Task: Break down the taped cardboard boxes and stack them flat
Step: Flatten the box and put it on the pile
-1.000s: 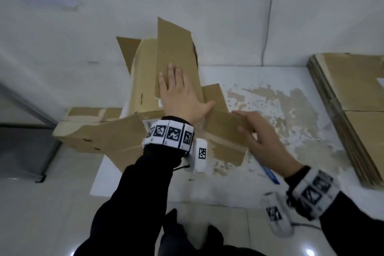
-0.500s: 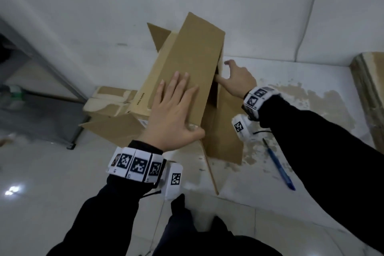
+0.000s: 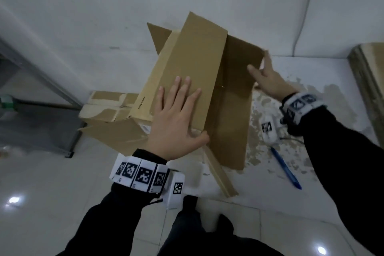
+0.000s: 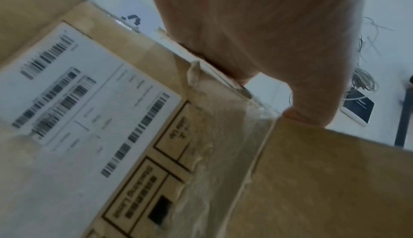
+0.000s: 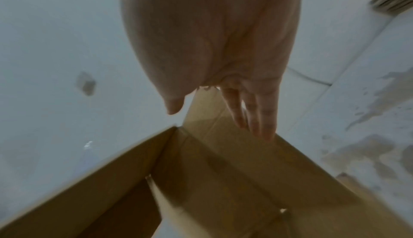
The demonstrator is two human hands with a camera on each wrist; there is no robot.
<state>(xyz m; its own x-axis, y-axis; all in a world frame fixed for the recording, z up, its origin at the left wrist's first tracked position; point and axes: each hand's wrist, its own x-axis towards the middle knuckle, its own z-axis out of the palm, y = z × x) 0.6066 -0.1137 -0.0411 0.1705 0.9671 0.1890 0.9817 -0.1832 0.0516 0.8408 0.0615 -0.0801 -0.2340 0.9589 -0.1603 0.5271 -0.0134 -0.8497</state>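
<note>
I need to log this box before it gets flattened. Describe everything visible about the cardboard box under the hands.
The cardboard box is plain brown corrugated board, tilted, both ends open with flaps splayed. One side reads "Made in China"; a white barcode label and clear tape sit near an edge. The left hand presses flat on its upper panel; the right hand touches the far flap's edge.

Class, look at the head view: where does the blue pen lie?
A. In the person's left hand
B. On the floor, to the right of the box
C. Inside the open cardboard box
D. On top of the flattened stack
B: the blue pen lies on the stained floor right of the cardboard box, held by neither hand.
</note>
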